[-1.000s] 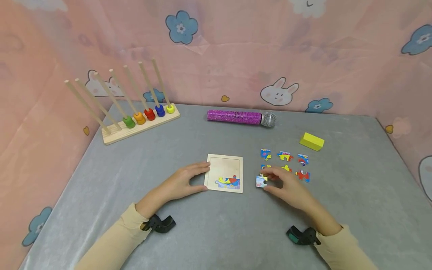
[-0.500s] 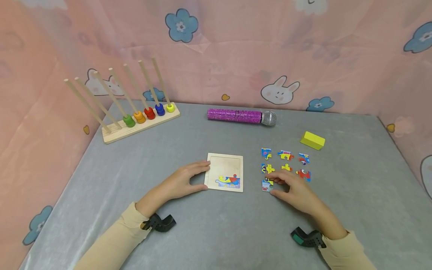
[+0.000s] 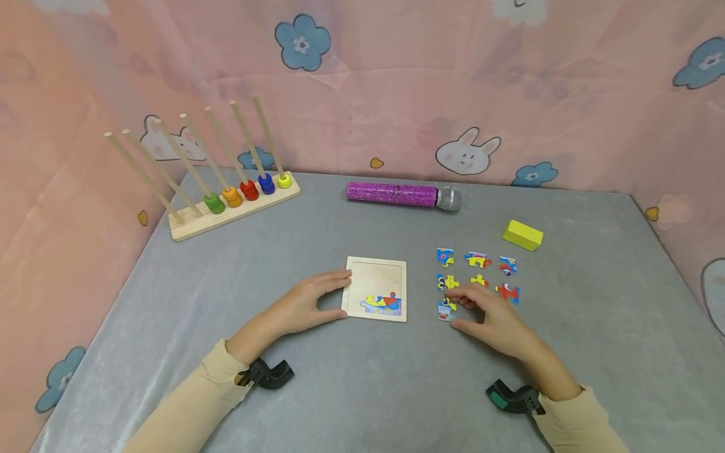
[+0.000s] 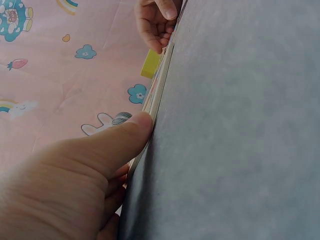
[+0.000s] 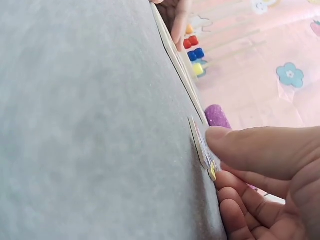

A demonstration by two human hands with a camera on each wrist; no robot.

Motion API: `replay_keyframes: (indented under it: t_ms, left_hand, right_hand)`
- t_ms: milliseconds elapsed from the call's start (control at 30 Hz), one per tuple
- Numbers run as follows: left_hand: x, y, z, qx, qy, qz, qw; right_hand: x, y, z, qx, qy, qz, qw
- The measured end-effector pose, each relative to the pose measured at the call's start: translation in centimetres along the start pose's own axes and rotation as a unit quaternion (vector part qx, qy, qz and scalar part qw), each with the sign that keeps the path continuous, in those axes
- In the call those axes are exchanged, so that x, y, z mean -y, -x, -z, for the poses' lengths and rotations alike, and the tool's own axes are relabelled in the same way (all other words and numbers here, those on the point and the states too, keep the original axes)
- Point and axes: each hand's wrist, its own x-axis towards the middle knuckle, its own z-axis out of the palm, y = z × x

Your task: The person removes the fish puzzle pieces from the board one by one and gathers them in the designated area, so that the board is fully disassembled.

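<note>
In the head view my left hand [image 3: 308,303] holds the left side of a shallow wooden puzzle tray [image 3: 374,269], fingers on the side edge and thumb by the near corner. A few joined pieces [image 3: 382,304] lie in the tray's lower right. My right hand [image 3: 491,316] pinches a jigsaw piece [image 3: 445,312] at the table between thumb and fingertips; in the right wrist view the thumb [image 5: 235,142] meets one edge of it. Several loose pieces sit in rows just beyond, such as a red one [image 3: 508,292]; my fingers partly cover the nearest.
A yellow block [image 3: 523,235] lies behind the loose pieces. A purple glittery microphone [image 3: 396,194] rests across the back of the grey table [image 3: 362,390]. At the back left stands a wooden peg rack [image 3: 243,211] with coloured beads and tall rods.
My right hand has moved slightly right with the jigsaw piece, bringing it beside the rows of loose pieces, and has then stayed there. My left hand and the tray have kept their place.
</note>
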Motion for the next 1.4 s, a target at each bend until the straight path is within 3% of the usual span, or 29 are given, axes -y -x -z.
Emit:
replay_keyframes:
  t_ms: [467,1067,1400]
  left_hand:
    - [-0.1,0.0,0.1,0.000,0.003,0.003,1.0000]
    - [-0.2,-0.1,0.1,0.002,0.002,0.005,1.0000]
    - [-0.1,0.0,0.1,-0.003,0.001,0.001,1.0000]
  right_hand:
    - [1.4,-0.4,0.3,-0.001,-0.016,-0.023,0.9996]
    - [5.7,-4.0,-2.1,0.089,-0.038,-0.029,0.9949]
    - [7.7,-6.8,-4.3,0.106,-0.036,0.031,0.9932]
